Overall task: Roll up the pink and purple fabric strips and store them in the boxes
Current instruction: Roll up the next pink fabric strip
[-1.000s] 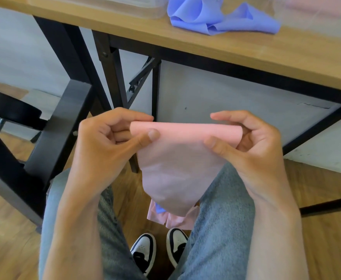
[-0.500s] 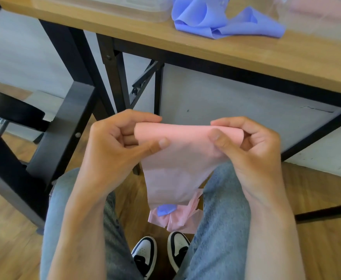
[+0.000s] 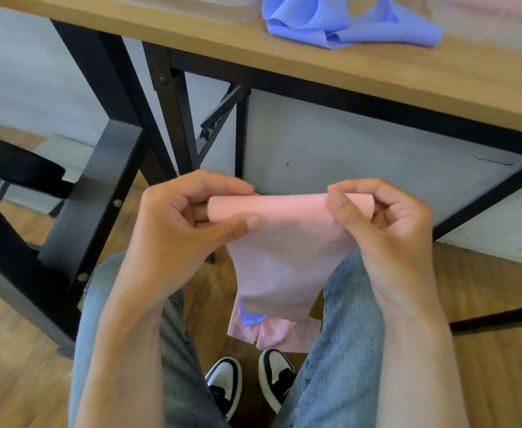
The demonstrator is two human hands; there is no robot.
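A pink fabric strip (image 3: 287, 245) is partly rolled at its top edge, held over my lap. My left hand (image 3: 185, 230) pinches the roll's left end, and my right hand (image 3: 383, 223) pinches its right end. The strip's loose tail hangs down between my knees to a crumpled pink heap with a bit of purple (image 3: 253, 318) near the floor. A purple fabric strip (image 3: 340, 23) lies bunched on the wooden table (image 3: 377, 75). A clear box (image 3: 197, 4) stands at the table's back left; another clear box with pink inside (image 3: 485, 10) shows blurred at the back right.
Black table legs and braces (image 3: 167, 112) stand just ahead of my knees. A black chair (image 3: 21, 193) is at the left. My shoes (image 3: 250, 381) rest on the wooden floor below.
The roll has been turned further and the hanging tail has risen, showing more of the crumpled end. My right thumb has moved up onto the roll.
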